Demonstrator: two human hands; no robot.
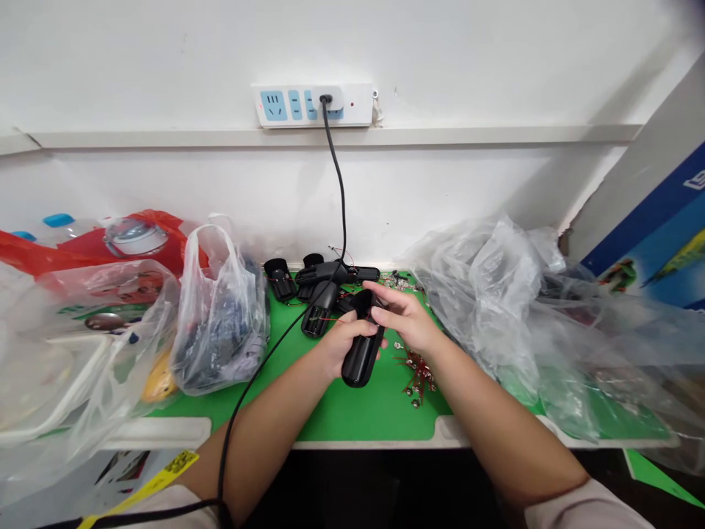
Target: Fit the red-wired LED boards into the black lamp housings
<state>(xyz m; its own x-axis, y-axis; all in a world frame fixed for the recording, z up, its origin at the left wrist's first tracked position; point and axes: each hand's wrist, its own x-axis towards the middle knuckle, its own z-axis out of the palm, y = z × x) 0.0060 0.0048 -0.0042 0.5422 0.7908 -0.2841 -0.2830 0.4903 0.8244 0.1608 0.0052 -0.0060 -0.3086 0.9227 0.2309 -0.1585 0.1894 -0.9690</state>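
A black plastic housing [360, 360], rounded at its near end, is held tilted above the green mat [352, 417]. Wrapped around its left side, my left hand [342, 342] is closed, the thumb lying across the front. My right hand [405, 316] is closed at the upper end, thumb and fingers pinching there; what exactly the fingertips touch is partly hidden. Beyond my hands lie several similar black housings [318, 312], some with thin red wires. To the right of the held housing sits a bunch of small parts on red wires [419, 376].
A black cable [342, 187] runs from the wall power strip [275, 106] down across the left forearm. Left stand a knotted clear bag [217, 323] and a red bag [151, 250]. Crumpled clear plastic [496, 294] covers the right side, beside a printed box [666, 220].
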